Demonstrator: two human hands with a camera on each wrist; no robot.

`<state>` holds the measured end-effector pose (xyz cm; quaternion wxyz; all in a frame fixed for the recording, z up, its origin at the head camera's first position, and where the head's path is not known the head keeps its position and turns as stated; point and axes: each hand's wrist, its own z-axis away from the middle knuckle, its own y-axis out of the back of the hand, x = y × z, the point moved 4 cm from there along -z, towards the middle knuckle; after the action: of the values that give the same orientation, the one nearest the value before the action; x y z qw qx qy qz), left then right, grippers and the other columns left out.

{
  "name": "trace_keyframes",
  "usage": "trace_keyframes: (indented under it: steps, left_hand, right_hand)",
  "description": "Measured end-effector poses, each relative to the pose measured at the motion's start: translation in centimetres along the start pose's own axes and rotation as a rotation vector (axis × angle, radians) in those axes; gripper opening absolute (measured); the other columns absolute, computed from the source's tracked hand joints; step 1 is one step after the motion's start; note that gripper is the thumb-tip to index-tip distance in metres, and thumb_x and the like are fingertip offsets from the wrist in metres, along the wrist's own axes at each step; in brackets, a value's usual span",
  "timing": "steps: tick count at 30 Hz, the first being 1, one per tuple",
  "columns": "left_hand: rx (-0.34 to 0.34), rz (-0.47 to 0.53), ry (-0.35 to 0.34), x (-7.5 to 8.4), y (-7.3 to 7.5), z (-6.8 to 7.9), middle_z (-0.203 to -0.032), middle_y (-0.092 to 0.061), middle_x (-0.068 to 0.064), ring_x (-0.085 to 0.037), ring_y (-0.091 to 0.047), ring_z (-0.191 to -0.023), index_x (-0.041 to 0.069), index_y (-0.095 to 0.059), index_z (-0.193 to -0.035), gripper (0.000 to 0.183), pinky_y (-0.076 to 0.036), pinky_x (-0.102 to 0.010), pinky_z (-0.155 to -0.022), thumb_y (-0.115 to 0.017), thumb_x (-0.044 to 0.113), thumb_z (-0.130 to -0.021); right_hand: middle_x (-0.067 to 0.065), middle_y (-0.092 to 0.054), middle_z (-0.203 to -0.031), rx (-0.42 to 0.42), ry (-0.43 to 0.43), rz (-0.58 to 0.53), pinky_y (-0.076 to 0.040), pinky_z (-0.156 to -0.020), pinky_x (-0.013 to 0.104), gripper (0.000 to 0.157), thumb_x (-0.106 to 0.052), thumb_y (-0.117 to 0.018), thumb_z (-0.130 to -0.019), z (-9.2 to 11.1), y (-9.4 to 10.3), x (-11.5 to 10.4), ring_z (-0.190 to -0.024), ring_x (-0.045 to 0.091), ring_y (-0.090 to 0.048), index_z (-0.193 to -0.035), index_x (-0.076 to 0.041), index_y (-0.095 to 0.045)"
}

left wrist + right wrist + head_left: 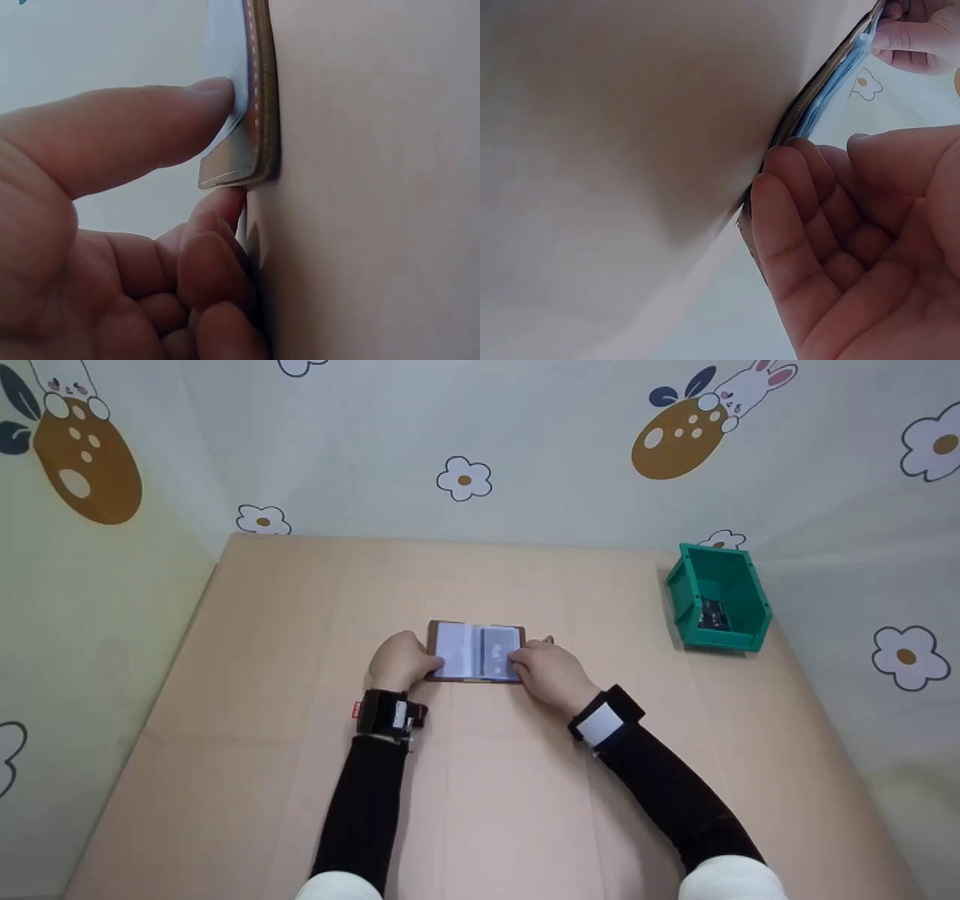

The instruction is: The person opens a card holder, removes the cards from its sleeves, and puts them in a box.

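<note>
A small brown card holder (474, 681) lies spread open near the middle of the table, its clear plastic sleeves facing up. Its cover has pale edge stitching, seen in the left wrist view. Greyish contents with white marks show in the right-hand sleeve (496, 652). My left hand (397, 660) pinches the left edge, thumb on the sleeve and fingers at the cover's underside. At the opposite edge, my right hand (556, 673) holds the holder with curled fingers, the thumb on the sleeve side. A bit of strap (549, 639) pokes out behind the right hand.
A green bin (720, 641) stands at the table's back right, with a dark card-like item (713, 615) inside. The beige table (300, 607) meets patterned walls at the back and sides. Both wrists wear black bands.
</note>
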<state>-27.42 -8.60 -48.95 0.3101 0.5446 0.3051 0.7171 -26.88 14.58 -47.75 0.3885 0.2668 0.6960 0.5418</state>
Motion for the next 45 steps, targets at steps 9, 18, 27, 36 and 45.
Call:
trace_keyframes:
  steps: [9, 18, 27, 36, 45]
  left_hand:
    - [-0.003, 0.008, 0.006, -0.1, -0.1, -0.1, -0.079, -0.065, -0.005, -0.019, -0.054, -0.067, 0.005, -0.067, -0.082, 0.028, -0.04, -0.032, -0.059, -0.079, 0.03, -0.079]
    - [-0.01, 0.0, -0.001, -0.1, 0.0, -0.2, -0.078, -0.064, -0.005, -0.019, -0.054, -0.067, 0.005, -0.067, -0.08, 0.028, -0.041, -0.032, -0.06, -0.079, 0.03, -0.079]
    - [-0.013, 0.006, -0.014, -0.1, -0.1, -0.2, -0.072, -0.061, -0.002, -0.018, -0.052, -0.063, 0.007, -0.064, -0.074, 0.026, -0.039, -0.031, -0.057, -0.078, 0.03, -0.079]
    - [-0.01, 0.0, -0.025, 0.0, 0.0, -0.1, -0.067, -0.059, -0.001, -0.016, -0.05, -0.06, 0.009, -0.062, -0.067, 0.027, -0.037, -0.03, -0.054, -0.077, 0.028, -0.079]
    - [-0.005, 0.002, -0.029, 0.0, 0.0, 0.0, -0.067, -0.06, -0.002, -0.017, -0.051, -0.061, 0.009, -0.062, -0.067, 0.028, -0.038, -0.03, -0.055, -0.077, 0.029, -0.08]
  right_hand:
    - [0.01, -0.066, -0.091, -0.025, -0.003, 0.029, -0.051, -0.074, 0.042, 0.018, -0.01, -0.061, -0.096, -0.3, 0.0, -0.4, -0.082, 0.026, -0.063, -0.108, -0.005, -0.073]
    - [0.013, -0.066, -0.093, -0.025, 0.014, 0.039, -0.052, -0.076, 0.044, 0.02, -0.011, -0.061, -0.096, -0.9, -0.2, -0.9, -0.084, 0.029, -0.063, -0.111, -0.005, -0.074]
    - [0.012, -0.065, -0.093, -0.032, 0.042, 0.022, -0.051, -0.076, 0.042, 0.02, -0.008, -0.06, -0.096, -1.4, -0.3, -1.5, -0.084, 0.028, -0.063, -0.11, -0.005, -0.074]
    - [0.012, -0.068, -0.099, -0.048, 0.042, 0.026, -0.051, -0.082, 0.042, 0.02, -0.008, -0.061, -0.096, -1.6, -0.4, -1.6, -0.092, 0.03, -0.065, -0.111, -0.005, -0.074]
    - [0.012, -0.068, -0.099, -0.051, 0.045, 0.022, -0.051, -0.081, 0.042, 0.021, -0.007, -0.06, -0.096, -1.6, -0.4, -1.6, -0.091, 0.03, -0.065, -0.112, -0.005, -0.074]
